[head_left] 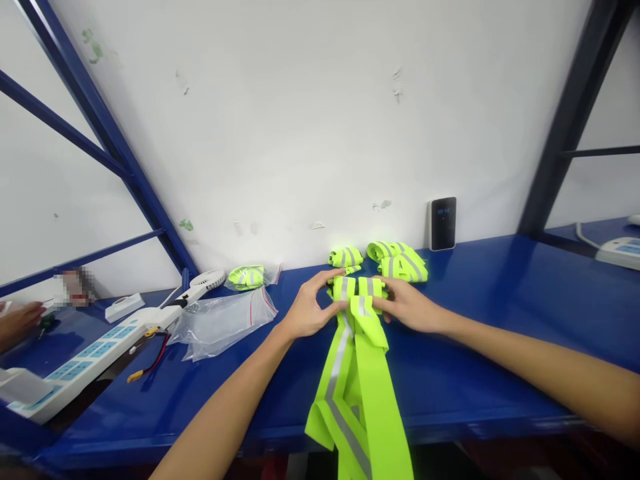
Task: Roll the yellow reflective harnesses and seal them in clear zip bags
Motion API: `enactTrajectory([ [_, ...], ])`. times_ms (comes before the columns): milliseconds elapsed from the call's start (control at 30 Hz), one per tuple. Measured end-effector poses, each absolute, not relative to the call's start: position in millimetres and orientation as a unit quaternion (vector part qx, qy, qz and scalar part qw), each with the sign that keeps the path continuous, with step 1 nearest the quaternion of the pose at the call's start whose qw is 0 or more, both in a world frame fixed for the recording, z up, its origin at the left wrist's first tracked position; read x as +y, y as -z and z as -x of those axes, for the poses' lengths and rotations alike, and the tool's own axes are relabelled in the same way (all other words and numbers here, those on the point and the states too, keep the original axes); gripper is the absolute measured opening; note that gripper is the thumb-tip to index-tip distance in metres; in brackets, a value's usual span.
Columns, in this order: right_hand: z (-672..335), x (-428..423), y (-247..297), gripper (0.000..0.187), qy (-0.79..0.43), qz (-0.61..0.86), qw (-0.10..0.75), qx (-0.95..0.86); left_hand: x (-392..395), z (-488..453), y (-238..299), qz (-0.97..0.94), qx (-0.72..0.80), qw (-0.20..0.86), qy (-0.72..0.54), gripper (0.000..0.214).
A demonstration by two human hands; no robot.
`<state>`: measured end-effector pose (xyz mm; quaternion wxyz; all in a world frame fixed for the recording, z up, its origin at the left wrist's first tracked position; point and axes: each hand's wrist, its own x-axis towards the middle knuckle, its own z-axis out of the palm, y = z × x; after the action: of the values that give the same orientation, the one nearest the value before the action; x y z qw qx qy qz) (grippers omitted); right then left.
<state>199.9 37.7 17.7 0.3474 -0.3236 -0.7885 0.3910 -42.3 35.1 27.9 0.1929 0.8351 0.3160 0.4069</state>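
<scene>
A neon-yellow reflective strap (385,393) with grey stripes lies partly bundled at the middle of the blue table, its long ends hanging over the front edge. My left hand (313,307) grips the left side of the bundle between thumb and fingers. On the right side, my right hand (407,305) holds the bundle the same way, its fingertips partly hidden by the fabric. Just behind are a small rolled strap (346,257) and a larger folded pile of straps (400,261).
Clear plastic bags (220,323) lie on the left, near a bagged strap (247,277) and a white handheld fan (207,280). A long power strip (85,360) and a red-black cable (155,360) are farther left. A black-fronted device (443,223) stands by the wall. Another person's hand (20,323) shows at far left.
</scene>
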Motion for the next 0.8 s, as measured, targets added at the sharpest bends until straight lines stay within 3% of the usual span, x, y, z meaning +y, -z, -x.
enactTrajectory([
  [167, -198.6, 40.7, -16.1, 0.043, -0.572, 0.254, 0.315, -0.713, 37.7, 40.6, -20.0, -0.828, 0.334, 0.158, -0.422, 0.035],
  [267, -196.6, 42.6, -11.3, 0.039, -0.632, 0.233, 0.337, -0.658, 37.8, 40.7, -18.5, -0.820, 0.340, 0.141, -0.438, 0.033],
  [367, -194.1, 43.6, -8.0, 0.031, -0.606, 0.269, 0.363, -0.654, 36.6, 38.0, -18.4, -0.823, 0.334, 0.111, -0.445, 0.031],
  [500, -192.0, 42.7, -9.2, 0.044, -0.552, 0.322, 0.410, -0.651, 34.0, 33.0, -18.1, -0.840, 0.308, 0.087, -0.439, 0.033],
  [667, -191.3, 42.3, -9.6, 0.051, -0.576, 0.320, 0.476, -0.583, 32.4, 33.6, -16.4, -0.886, 0.287, 0.095, -0.352, 0.063],
  [800, -191.9, 43.4, -3.4, 0.053, -0.543, 0.308, 0.462, -0.630, 37.6, 34.7, -13.0, -0.860, 0.292, 0.139, -0.394, 0.047],
])
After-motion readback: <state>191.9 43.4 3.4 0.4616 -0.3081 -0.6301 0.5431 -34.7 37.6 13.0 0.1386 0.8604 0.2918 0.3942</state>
